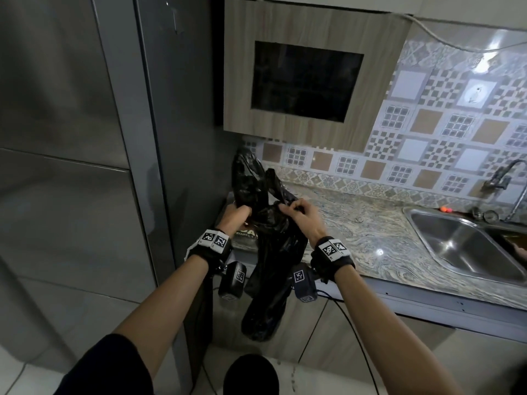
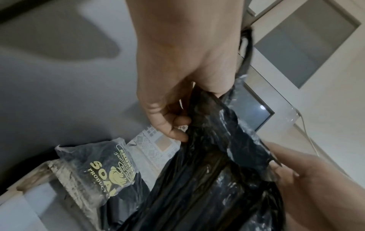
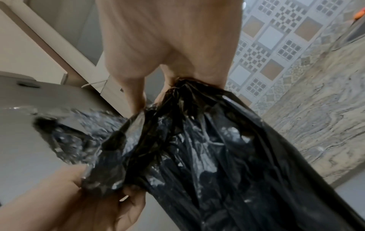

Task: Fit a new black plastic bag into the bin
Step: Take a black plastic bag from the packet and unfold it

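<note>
A crumpled black plastic bag (image 1: 271, 252) hangs from both hands over the left end of the counter, its lower end dangling past the counter edge. My left hand (image 1: 242, 210) pinches the bag's top edge; in the left wrist view my left hand (image 2: 181, 128) has thumb and fingers closed on the black bag (image 2: 207, 171). My right hand (image 1: 288, 208) grips the other side of the top; in the right wrist view my right hand (image 3: 158, 96) holds a bunched part of the black bag (image 3: 217, 156). No bin shows in any view.
A clear pack of bags with gold print (image 2: 102, 171) lies on the marble counter (image 1: 370, 232) under my left hand. A grey fridge (image 1: 85, 138) stands close on the left. A steel sink (image 1: 467, 252) and tap (image 1: 502, 175) are to the right, a wall cabinet (image 1: 308, 81) above.
</note>
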Tool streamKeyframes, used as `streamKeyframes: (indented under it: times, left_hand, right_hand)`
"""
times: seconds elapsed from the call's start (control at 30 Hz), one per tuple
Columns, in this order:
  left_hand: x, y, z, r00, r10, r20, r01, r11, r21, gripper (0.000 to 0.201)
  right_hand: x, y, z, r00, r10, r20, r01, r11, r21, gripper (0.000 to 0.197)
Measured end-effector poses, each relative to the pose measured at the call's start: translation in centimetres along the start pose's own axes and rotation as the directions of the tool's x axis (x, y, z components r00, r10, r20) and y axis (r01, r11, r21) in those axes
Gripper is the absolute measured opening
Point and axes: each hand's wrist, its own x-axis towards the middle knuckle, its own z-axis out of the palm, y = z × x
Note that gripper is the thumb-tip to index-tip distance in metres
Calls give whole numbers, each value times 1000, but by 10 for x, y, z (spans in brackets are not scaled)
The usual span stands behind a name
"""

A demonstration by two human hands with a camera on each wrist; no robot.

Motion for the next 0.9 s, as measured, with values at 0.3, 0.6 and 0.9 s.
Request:
streamKeyframes:
  times: [0.3, 0.6, 0.9]
  left_hand:
    - [17, -56, 24, 967, -135, 215, 144, 989, -25, 46]
    - [35, -120, 56, 982, -119, -148, 146, 972, 184, 43]
    - [79, -263, 68, 934, -171, -315, 223, 965, 139, 65]
  right_hand:
    - [-3, 50, 7, 999, -27, 28, 30, 995, -94, 22]
    - [13, 148, 5, 973, 134, 189, -108, 984, -145, 42]
    - [21, 293, 29, 820, 402, 406, -340, 915, -219, 85]
